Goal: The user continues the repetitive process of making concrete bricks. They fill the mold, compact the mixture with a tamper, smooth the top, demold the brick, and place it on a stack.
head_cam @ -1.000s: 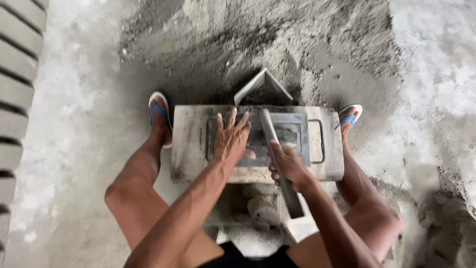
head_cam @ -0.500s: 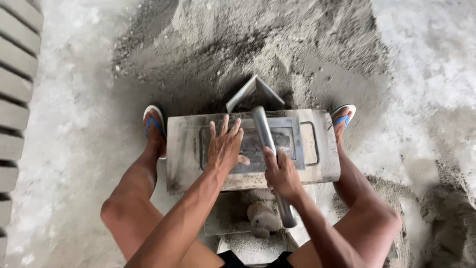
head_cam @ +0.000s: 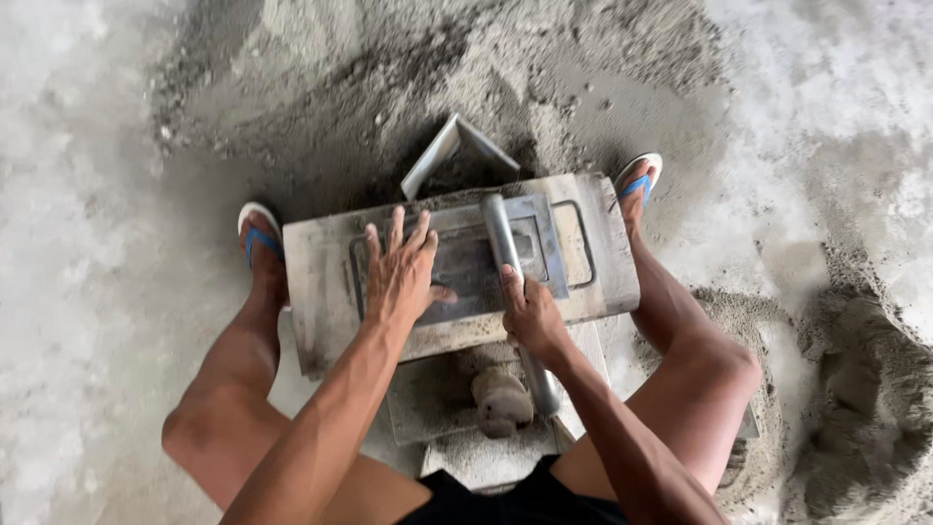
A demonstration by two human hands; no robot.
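A seated person works a grey metal bar over a block mould set between their legs.

The bar [head_cam: 505,255] runs near to far, its far end on the mould [head_cam: 321,262]. The right hand [head_cam: 533,316] is clamped around it; the left hand [head_cam: 400,277] lies flat, fingers spread, on the grey mix packed in the mould's central cavity. Loose sand [head_cam: 437,68] is heaped beyond.

No packages, labels, signs or screens visible anywhere in this view.
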